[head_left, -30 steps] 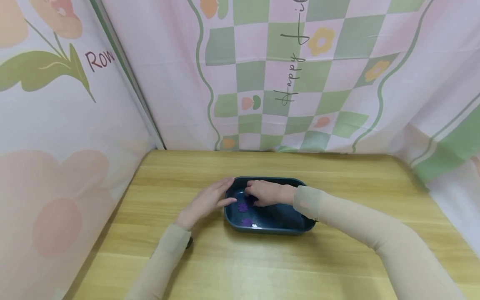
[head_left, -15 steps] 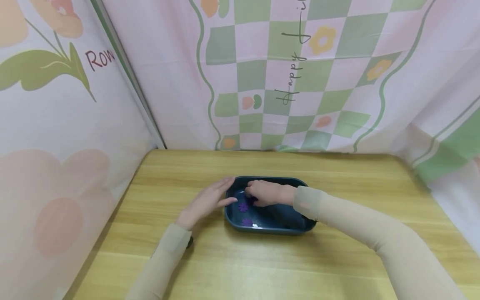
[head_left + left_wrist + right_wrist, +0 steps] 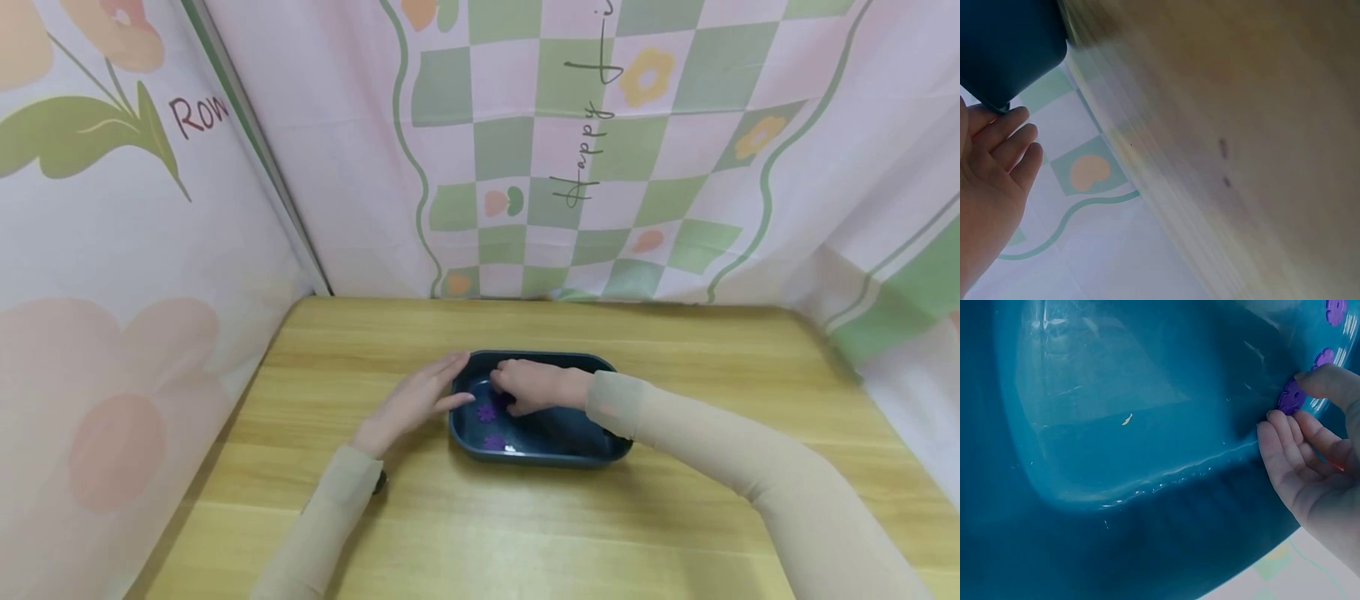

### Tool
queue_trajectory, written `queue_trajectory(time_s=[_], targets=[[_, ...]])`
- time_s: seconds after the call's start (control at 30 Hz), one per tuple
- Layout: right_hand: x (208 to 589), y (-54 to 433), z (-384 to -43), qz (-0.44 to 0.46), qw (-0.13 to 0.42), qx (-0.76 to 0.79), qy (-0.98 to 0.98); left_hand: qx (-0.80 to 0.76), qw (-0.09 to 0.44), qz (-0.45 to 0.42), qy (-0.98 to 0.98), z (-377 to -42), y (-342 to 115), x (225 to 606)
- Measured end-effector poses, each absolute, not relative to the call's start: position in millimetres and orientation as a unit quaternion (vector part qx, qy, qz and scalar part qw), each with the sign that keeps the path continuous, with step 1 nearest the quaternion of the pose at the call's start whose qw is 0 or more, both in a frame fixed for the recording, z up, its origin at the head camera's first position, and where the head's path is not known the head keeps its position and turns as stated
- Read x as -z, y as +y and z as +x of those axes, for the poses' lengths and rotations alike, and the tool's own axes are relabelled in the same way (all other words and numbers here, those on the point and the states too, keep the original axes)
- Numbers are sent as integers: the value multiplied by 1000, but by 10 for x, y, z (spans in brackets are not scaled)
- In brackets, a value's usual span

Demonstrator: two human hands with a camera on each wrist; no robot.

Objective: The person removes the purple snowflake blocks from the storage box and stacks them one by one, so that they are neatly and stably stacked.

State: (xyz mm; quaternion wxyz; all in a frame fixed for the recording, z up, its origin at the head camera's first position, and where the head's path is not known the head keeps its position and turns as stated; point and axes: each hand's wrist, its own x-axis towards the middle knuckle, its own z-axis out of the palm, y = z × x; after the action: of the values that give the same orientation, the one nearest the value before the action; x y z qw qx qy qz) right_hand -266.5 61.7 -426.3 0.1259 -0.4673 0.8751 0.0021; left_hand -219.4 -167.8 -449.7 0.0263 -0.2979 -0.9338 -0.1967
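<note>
A dark blue-green plastic tub (image 3: pixel 551 461) stands on the table. My right hand (image 3: pixel 534 386) reaches into its left half. In the right wrist view, its thumb and index finger pinch a purple flower-shaped plastic disc (image 3: pixel 1291 399) against the tub's floor near the wall. Two more purple flower-shaped discs, one near (image 3: pixel 487 413) and one farther front (image 3: pixel 493 442), lie on the tub floor. My left hand (image 3: pixel 411 406) touches the tub's left end, fingers extended along the rim and thumb over the edge. The left wrist view shows its fingertips under the rim.
The tub sits on a wooden table (image 3: pixel 480 533). A printed curtain (image 3: pixel 502 150) hangs along the table's back edge, with another printed cloth (image 3: pixel 142 250) on the left. A small pale speck (image 3: pixel 1127 419) lies on the tub's floor.
</note>
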Motion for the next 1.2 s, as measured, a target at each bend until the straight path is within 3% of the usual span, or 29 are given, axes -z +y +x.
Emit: queue_trajectory(time_s=[0.83, 1.2], targets=[[4248, 590, -2675, -464, 144, 2, 874, 189, 18, -292, -937, -2196, -1680, 4482], [4243, 579, -2636, -482, 121, -12, 868, 192, 22, -296, -936, -2199, -1675, 4491]])
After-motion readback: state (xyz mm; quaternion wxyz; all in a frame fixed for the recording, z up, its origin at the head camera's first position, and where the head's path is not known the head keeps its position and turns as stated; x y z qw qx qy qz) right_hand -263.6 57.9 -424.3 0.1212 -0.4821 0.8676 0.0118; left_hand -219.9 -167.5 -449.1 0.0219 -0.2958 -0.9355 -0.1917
